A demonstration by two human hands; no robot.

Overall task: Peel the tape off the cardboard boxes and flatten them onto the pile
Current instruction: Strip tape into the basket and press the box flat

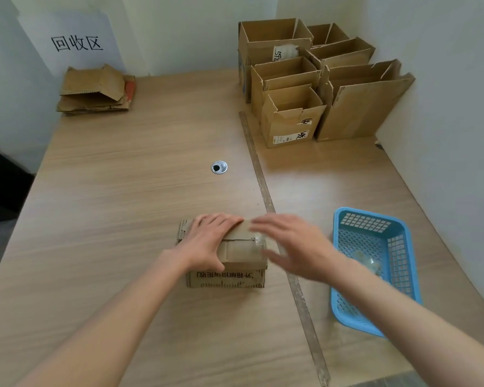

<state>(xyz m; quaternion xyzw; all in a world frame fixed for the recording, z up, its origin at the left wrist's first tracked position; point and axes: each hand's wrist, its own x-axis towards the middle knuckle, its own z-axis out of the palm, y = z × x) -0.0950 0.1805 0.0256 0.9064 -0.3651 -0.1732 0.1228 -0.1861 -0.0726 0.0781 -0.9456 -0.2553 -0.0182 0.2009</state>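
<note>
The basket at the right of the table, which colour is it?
Light blue basket, head view.

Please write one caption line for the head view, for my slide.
Left hand presses a taped cardboard box while right hand reaches in.

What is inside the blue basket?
In the blue basket lies a clump of crumpled clear tape near the middle. The near wall and the right forearm hide part of the floor, so more could lie there.

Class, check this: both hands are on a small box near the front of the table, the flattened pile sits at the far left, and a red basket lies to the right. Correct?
Not quite. The head view shows the basket is blue, not red. The rest holds: both hands on the box, the pile at the far left.
</note>
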